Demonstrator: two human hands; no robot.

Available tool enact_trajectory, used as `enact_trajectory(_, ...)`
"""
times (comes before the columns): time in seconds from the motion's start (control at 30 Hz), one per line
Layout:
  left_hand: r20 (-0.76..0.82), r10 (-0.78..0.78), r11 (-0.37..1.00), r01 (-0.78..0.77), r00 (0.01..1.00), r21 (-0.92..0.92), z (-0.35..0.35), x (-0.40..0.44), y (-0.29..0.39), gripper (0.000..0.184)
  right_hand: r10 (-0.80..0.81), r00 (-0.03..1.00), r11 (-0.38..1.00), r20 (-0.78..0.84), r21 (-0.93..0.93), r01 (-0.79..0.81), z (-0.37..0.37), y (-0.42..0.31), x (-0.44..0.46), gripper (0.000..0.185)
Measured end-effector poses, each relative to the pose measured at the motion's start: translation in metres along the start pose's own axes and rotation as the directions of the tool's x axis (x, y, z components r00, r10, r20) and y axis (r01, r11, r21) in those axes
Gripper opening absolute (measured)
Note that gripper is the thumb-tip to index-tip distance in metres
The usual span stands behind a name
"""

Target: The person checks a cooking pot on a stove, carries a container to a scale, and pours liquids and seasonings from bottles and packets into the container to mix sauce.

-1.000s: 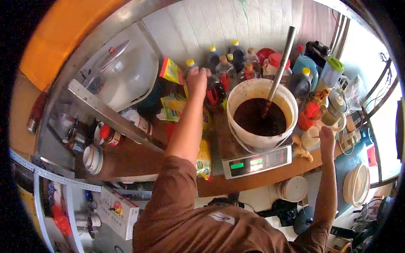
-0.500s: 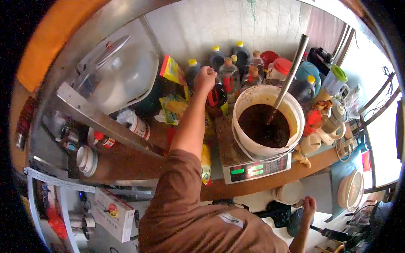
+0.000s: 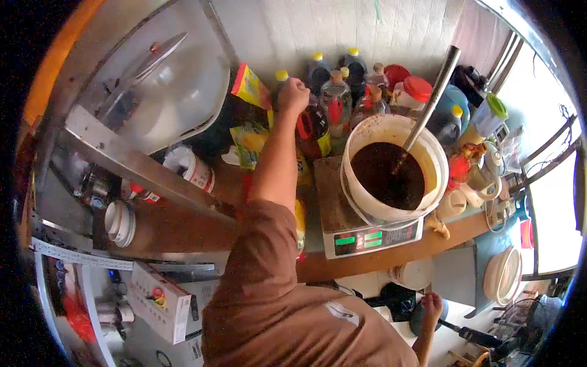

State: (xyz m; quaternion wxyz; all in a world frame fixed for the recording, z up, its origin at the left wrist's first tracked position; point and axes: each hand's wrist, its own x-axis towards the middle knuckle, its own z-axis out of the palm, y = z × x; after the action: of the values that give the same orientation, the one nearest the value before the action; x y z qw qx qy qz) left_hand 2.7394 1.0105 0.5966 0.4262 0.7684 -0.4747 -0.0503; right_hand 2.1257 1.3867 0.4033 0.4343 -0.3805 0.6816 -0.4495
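Note:
My left hand point(image 3: 293, 96) reaches over the bench and is closed at the neck of a dark bottle point(image 3: 315, 129) with a red and yellow label. My fingers hide the bottle's top. A bottle with a yellow cap point(image 3: 281, 75) stands just behind that hand. My right hand point(image 3: 432, 304) is low at my right side, fingers curled; anything in them is too small to make out. Right of the dark bottle, a white bucket point(image 3: 361, 211) of dark brown contents sits on a digital scale point(image 3: 372, 240). A metal rod point(image 3: 435, 92) leans in the bucket.
More bottles point(image 3: 336, 101) crowd the back wall. Yellow packets point(image 3: 249, 144) lie left of the scale. A red-lidded jar point(image 3: 416, 90) and a green-lidded container point(image 3: 490, 115) stand right. A metal post point(image 3: 147, 162) slants across the left. A cardboard box point(image 3: 160, 303) sits below.
My left hand has shifted slightly up and left at the dark bottle. My right hand has moved left, closer to my body. The view has shifted a little.

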Motion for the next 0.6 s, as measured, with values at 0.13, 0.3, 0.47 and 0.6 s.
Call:
enact_trajectory(0.13,-0.030,-0.009,1.000,0.010,1.000,0.024,-0.003,-0.008,-0.005,0.040,0.080,0.995,0.993,0.052,0.084,-0.084,-0.008,0.026,-0.008,0.011)
enact_trajectory(0.3,-0.043,0.062,0.994,-0.058,0.997,0.088,-0.009,-0.030,0.016,0.044,0.115,0.992,0.992,0.061,0.040,-0.117,-0.011,0.038,-0.012,0.015)
enact_trajectory(0.47,0.003,0.158,0.983,-0.158,0.987,0.090,-0.003,-0.034,0.018,0.041,0.110,0.993,0.992,0.047,0.049,-0.112,-0.027,0.050,-0.021,0.017)
enact_trajectory(0.6,-0.013,0.228,0.974,-0.228,0.974,0.002,0.002,-0.031,0.004,0.043,0.091,0.995,0.993,0.039,0.073,-0.094,-0.041,0.075,-0.027,0.013)
